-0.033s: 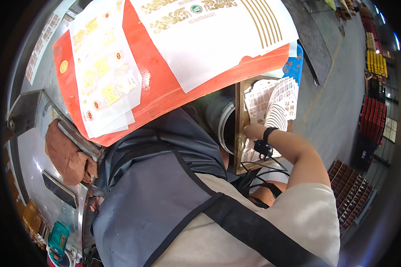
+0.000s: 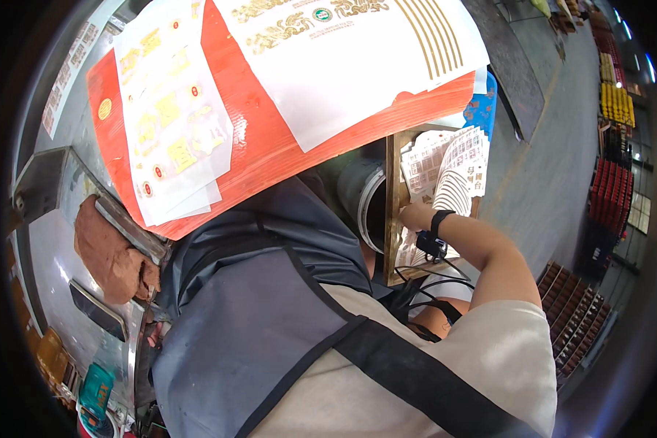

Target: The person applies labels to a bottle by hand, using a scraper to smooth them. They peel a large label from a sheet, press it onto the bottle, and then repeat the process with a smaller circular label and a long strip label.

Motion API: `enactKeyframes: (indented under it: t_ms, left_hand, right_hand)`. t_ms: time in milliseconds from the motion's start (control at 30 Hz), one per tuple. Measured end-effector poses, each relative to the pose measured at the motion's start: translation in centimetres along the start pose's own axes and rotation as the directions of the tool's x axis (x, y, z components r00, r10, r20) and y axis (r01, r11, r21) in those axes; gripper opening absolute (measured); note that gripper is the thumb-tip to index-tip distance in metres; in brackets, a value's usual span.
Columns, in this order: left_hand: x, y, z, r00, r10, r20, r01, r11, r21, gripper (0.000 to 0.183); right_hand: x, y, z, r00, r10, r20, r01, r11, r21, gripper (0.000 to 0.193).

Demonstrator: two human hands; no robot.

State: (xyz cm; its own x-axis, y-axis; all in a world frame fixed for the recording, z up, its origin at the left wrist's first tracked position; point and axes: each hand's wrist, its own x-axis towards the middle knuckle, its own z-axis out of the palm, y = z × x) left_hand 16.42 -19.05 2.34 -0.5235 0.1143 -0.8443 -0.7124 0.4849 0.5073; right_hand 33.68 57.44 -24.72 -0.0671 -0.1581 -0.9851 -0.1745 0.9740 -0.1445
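in a brown wooden box (image 2: 393,190), flimsy-looking white paper sheets (image 2: 429,164) want edge-holding; whether my right hand (image 2: 416,217) pinches, i cannot tell.

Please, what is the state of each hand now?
Left hand: mostly hidden; cannot be told.
Right hand: at the printed sheets; whether it grips cannot be told.

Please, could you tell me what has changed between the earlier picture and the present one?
Nothing has visibly moved, and nothing was visibly taken hold of or let go. The right hand is still at the wooden box with the printed sheets; the red board, brown cloth and phone stay as they were.
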Motion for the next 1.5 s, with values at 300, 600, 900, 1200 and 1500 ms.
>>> enactKeyframes:
  t_ms: [300, 600, 900, 1200, 1500]
  left_hand:
    - [1.5, 1.0, 0.9, 0.998, -0.018, 0.056, 0.016, 0.999, 0.039, 0.061]
    - [3.8, 1.7, 2.2, 0.995, -0.015, 0.099, 0.009, 0.999, 0.052, 0.062]
    - [4.8, 1.6, 5.4, 0.995, 0.036, 0.096, -0.038, 0.999, 0.01, 0.063]
    - [5.1, 3.4, 8.1, 0.976, 0.181, 0.121, -0.18, 0.984, -0.014, 0.062]
    - [2.7, 12.2, 8.4, 0.768, 0.555, 0.32, -0.6, 0.798, 0.055, 0.051]
  right_hand:
    - [-1.7, -1.5, 1.3, 0.952, -0.141, -0.271, 0.088, 0.976, -0.198, 0.019]
    - [-5.6, -3.5, -5.8, 0.85, -0.367, -0.377, 0.323, 0.93, -0.177, 0.017]
    - [-16.7, -2.9, -21.1, 0.817, -0.273, -0.508, 0.422, 0.883, 0.205, 0.019]
    - [-30.1, -3.5, -27.9, 0.617, -0.261, -0.742, 0.538, 0.828, 0.157, 0.015]
    - [-41.6, -3.6, -32.8, 0.235, -0.297, -0.925, 0.737, 0.675, -0.029, 0.016]
